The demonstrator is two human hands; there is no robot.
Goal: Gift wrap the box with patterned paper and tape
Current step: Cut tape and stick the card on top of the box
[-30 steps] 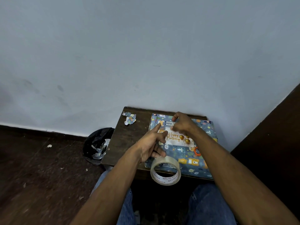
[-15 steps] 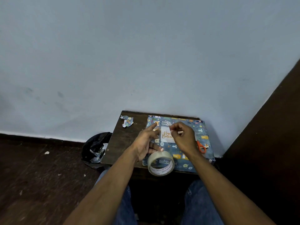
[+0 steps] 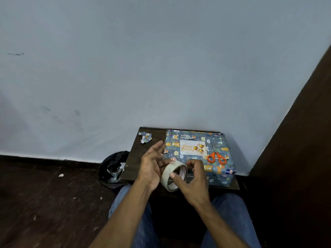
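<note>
In the head view, a roll of clear tape [image 3: 173, 175] is being held up between the two hands, just in front of the near edge of the small dark tabletop [image 3: 143, 154]. The left hand [image 3: 152, 169] is being kept against the roll's left side, its palm turned inward and its fingers [image 3: 157, 149] stretched out straight, released rather than curled. The right hand [image 3: 192, 178] is being closed on the roll from the right, the thumb being pressed on the outer band and the other fingers being bent over the top edge, so the tape is being grasped there. The box [image 3: 198, 156], already covered in blue animal-print paper, is being left lying flat on the right part of the tabletop, against the pale wall [image 3: 161, 68]. A white "Happy Birthday" card [image 3: 192, 147] is being shown on its top face, and orange-handled scissors [image 3: 216, 155] are being left resting on the box just to the right of the card. A crumpled scrap of paper [image 3: 145, 136] is lying at the far left corner of the tabletop. A black bin bag [image 3: 112, 169] with more scraps is sitting on the floor to the left.
</note>
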